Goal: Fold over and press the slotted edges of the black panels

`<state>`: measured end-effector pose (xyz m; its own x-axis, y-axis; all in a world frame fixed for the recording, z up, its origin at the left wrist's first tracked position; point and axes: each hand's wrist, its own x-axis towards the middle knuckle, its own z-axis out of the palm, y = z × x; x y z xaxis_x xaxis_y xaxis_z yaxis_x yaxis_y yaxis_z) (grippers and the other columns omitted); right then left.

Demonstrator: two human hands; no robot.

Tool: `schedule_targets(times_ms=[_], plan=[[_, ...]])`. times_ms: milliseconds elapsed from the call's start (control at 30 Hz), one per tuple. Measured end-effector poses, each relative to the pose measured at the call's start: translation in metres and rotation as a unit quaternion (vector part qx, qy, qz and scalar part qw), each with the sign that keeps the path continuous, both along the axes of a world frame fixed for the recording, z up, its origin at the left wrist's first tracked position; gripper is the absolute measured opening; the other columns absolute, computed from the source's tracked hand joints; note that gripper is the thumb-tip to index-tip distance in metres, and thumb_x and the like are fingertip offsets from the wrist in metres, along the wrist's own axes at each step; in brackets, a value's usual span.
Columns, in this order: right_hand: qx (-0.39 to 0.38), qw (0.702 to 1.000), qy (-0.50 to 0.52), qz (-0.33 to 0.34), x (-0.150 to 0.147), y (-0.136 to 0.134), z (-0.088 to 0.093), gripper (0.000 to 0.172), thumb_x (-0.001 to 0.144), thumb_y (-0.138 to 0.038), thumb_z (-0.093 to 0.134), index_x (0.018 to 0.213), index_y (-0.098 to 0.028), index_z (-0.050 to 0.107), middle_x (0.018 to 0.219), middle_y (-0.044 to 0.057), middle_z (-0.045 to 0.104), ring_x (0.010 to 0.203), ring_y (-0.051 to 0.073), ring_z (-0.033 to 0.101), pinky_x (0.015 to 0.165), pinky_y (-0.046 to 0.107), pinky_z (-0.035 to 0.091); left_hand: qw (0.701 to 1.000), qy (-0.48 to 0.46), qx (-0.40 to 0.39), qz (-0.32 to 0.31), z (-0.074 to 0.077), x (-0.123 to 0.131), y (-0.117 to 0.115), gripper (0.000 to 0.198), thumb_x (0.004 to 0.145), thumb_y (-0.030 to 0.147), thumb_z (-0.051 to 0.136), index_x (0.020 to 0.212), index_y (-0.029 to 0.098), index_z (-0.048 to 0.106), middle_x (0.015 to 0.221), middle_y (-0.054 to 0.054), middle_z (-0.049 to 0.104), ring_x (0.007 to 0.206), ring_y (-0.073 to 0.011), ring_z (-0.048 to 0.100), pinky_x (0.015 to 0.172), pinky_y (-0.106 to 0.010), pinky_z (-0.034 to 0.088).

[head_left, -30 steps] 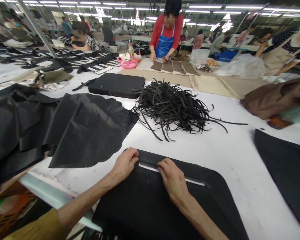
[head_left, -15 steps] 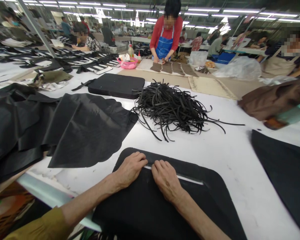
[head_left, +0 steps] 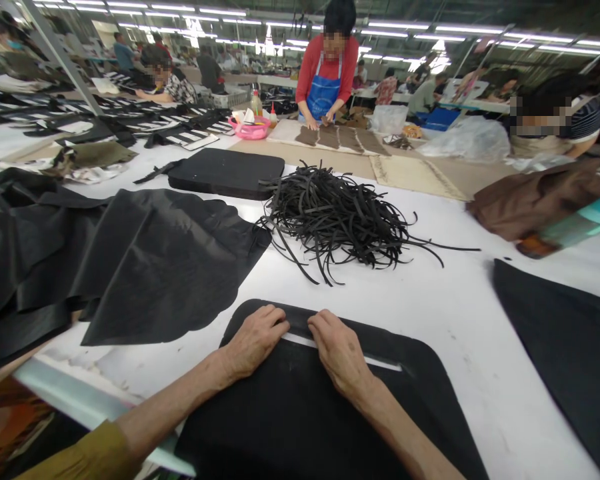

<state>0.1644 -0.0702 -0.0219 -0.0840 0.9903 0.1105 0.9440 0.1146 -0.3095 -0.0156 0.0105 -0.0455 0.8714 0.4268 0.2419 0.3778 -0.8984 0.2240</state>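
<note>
A black rounded panel (head_left: 305, 413) with a long narrow slot (head_left: 380, 363) lies on the white table in front of me. My left hand (head_left: 254, 341) rests on the panel at the slot's left end, its fingers curled and pressing down. A little to its right, my right hand (head_left: 341, 352) lies on the slot, fingers bent against the panel's upper edge. Neither hand has anything visible inside it. A heap of black strips (head_left: 337, 217) sits beyond the panel.
Black sheet material (head_left: 145, 260) is draped at left. A stack of black panels (head_left: 225, 172) lies further back, another black piece (head_left: 565, 340) at right, brown fabric (head_left: 530, 200) beyond it. A person in a blue apron (head_left: 325, 83) works across the table; others sit around.
My two hands drew closer together along the slot, the right sliding left; they have spread slightly apart again. The view has shifted a little.
</note>
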Motion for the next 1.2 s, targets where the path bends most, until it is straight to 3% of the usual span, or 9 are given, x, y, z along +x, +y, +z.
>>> schedule_targets(times_ms=[167,300,600,933,1200], plan=[[0.021,0.998,-0.064,0.009,-0.006,-0.007,-0.008,0.010,0.083,-0.022,0.054,0.093,-0.020,0.055,0.088,0.004,0.055,0.079,0.019,0.050,0.071,0.030,0.039,0.998,-0.047,-0.035,0.029,-0.004,-0.001,0.000,0.019,0.088,0.015,0.038,0.093,0.016,0.056,0.093,-0.007,0.054,0.086,-0.0174,0.047,0.076,-0.031,0.044],[0.040,0.993,-0.113,0.009,0.001,-0.016,-0.015,0.010,0.084,-0.014,0.049,0.088,-0.020,0.056,0.085,0.004,0.054,0.076,0.018,0.049,0.068,0.030,0.038,0.996,-0.062,-0.047,0.037,-0.003,0.000,0.001,0.014,0.086,0.015,0.043,0.092,0.017,0.055,0.095,-0.006,0.053,0.090,-0.0186,0.046,0.081,-0.033,0.043],[0.006,0.995,0.023,-0.095,0.052,-0.054,-0.011,0.013,0.087,-0.017,0.043,0.083,-0.021,0.055,0.082,0.001,0.054,0.077,0.014,0.053,0.069,0.025,0.041,0.987,-0.066,-0.139,0.050,0.002,0.001,0.006,0.013,0.085,0.015,0.044,0.078,0.019,0.054,0.090,-0.003,0.052,0.085,-0.0164,0.046,0.076,-0.031,0.041],[-0.032,0.992,0.048,-0.114,0.064,-0.053,-0.007,0.018,0.089,-0.022,0.041,0.078,-0.022,0.054,0.081,0.000,0.053,0.078,0.013,0.053,0.070,0.024,0.040,0.982,-0.042,-0.170,0.074,0.012,0.003,0.006,0.013,0.084,0.018,0.045,0.073,0.019,0.053,0.088,-0.002,0.053,0.085,-0.0167,0.046,0.077,-0.032,0.041],[-0.072,0.990,-0.016,-0.121,0.062,-0.047,-0.004,0.020,0.089,-0.020,0.038,0.075,-0.020,0.053,0.078,0.002,0.054,0.075,0.015,0.052,0.070,0.026,0.038,0.987,-0.005,-0.134,0.090,0.015,0.008,0.002,0.015,0.085,0.014,0.041,0.075,0.018,0.052,0.090,-0.003,0.051,0.084,-0.0175,0.044,0.077,-0.034,0.039]])
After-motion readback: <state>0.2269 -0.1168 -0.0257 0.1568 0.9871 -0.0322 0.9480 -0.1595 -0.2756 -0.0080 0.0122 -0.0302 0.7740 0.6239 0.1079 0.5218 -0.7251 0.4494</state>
